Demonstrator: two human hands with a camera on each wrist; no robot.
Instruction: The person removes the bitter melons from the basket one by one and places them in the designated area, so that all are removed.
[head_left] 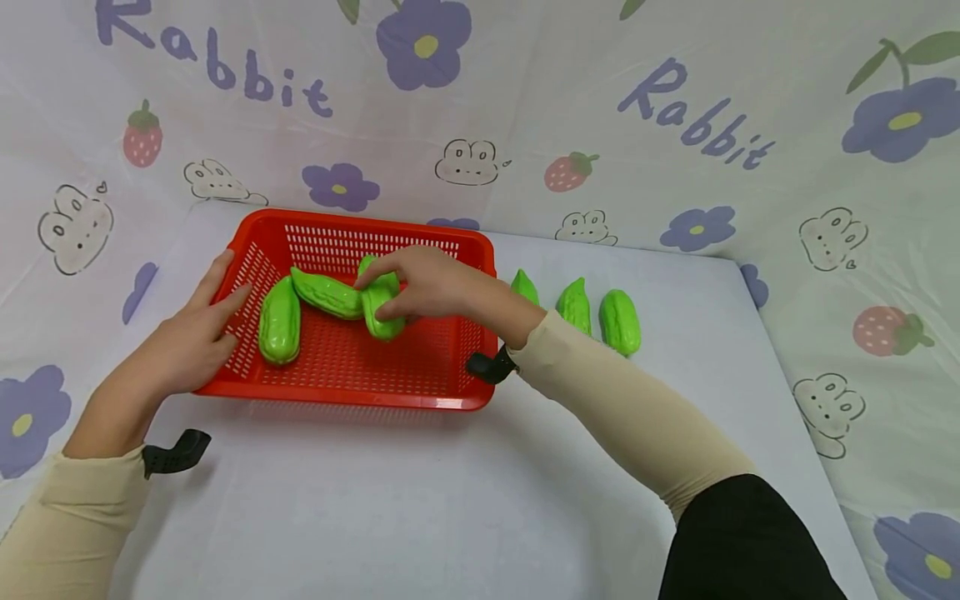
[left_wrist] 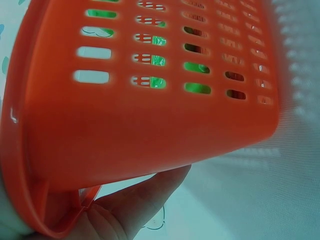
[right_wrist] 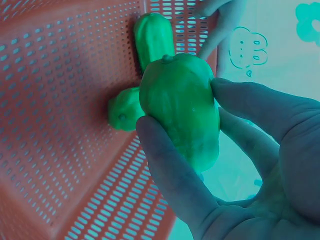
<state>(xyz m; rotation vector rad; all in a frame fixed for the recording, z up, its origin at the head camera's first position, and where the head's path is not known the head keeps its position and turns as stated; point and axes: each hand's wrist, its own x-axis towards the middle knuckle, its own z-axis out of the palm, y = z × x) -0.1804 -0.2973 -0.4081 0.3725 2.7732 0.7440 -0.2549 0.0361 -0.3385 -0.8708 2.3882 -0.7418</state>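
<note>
My right hand (head_left: 431, 283) pinches a green bitter melon (head_left: 381, 304) between thumb and fingers, over the inside of a red plastic basket (head_left: 337, 396). In the right wrist view, the held bitter melon (right_wrist: 180, 110) has its blunt stem end towards the camera. Two more bitter melons lie in the basket: one upright along the left side (head_left: 281, 323), one slanting beside it (head_left: 327, 294). The left hand (head_left: 183, 346) grips the basket's left rim, with fingers over it; a digit (left_wrist: 150, 197) shows along the outer wall in the left wrist view.
Three bitter melons lie in a row on the white table right of the basket: one partly behind the right arm (head_left: 525, 287), a middle one (head_left: 574, 306) and a rightmost one (head_left: 620, 322). A printed cloth (head_left: 525, 108) hangs behind the table.
</note>
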